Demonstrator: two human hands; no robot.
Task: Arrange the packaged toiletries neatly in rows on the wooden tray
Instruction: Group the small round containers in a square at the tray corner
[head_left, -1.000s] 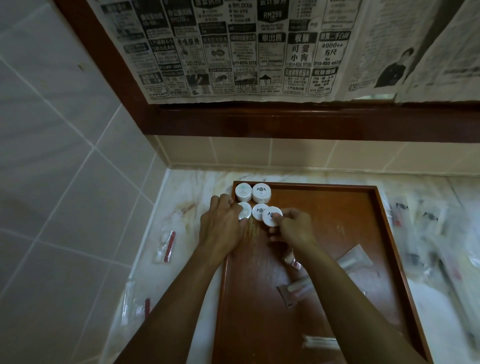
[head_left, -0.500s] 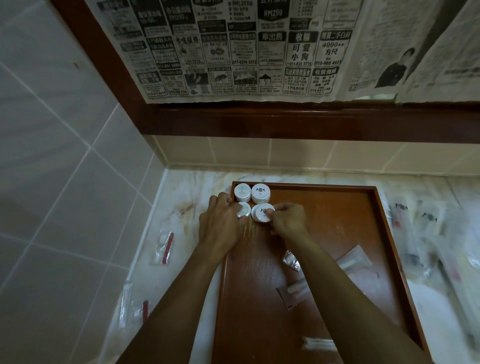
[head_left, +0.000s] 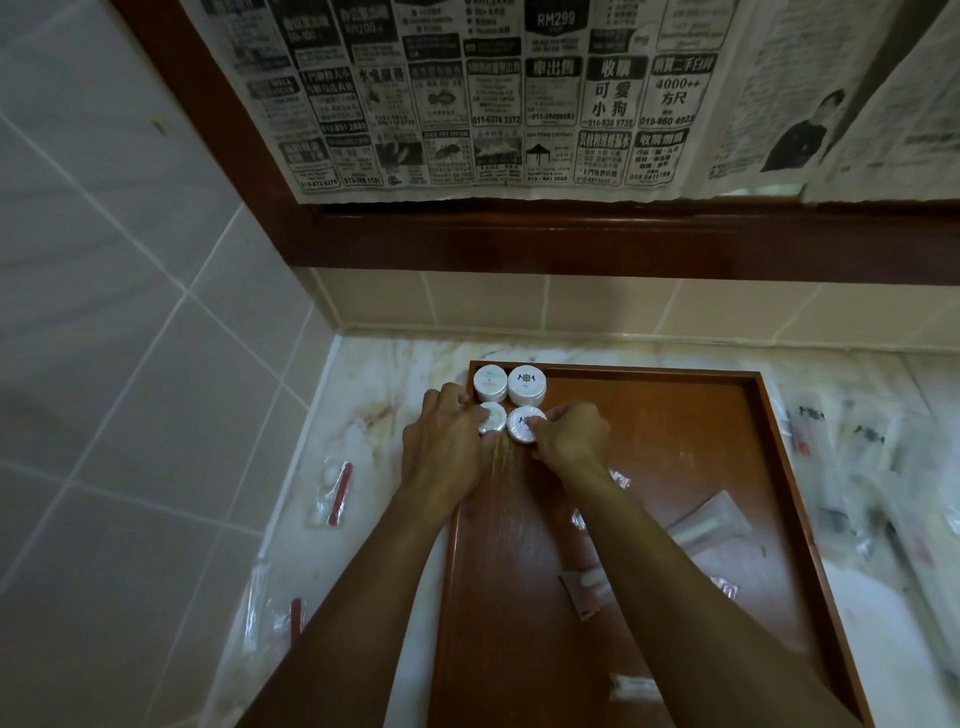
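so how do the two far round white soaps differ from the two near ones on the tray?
The far round white wrapped soaps sit untouched against the brown wooden tray rim; the near round white wrapped soaps are each held, by the left hand and right hand. All four share shape and wrapping.

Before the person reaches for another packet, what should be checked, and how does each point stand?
1. Four round soaps form a two-by-two block in the wooden tray's far left corner: ok.
2. Front right soap sits level with the front left soap: ok.
3. Right hand free: not ok, its fingers grip the front right soap.
4. Left hand free: not ok, it touches the front left soap.
5. Tubes on the tray lined up: not ok, they lie askew.
6. Packets on the counter sorted: cannot tell, blurred.
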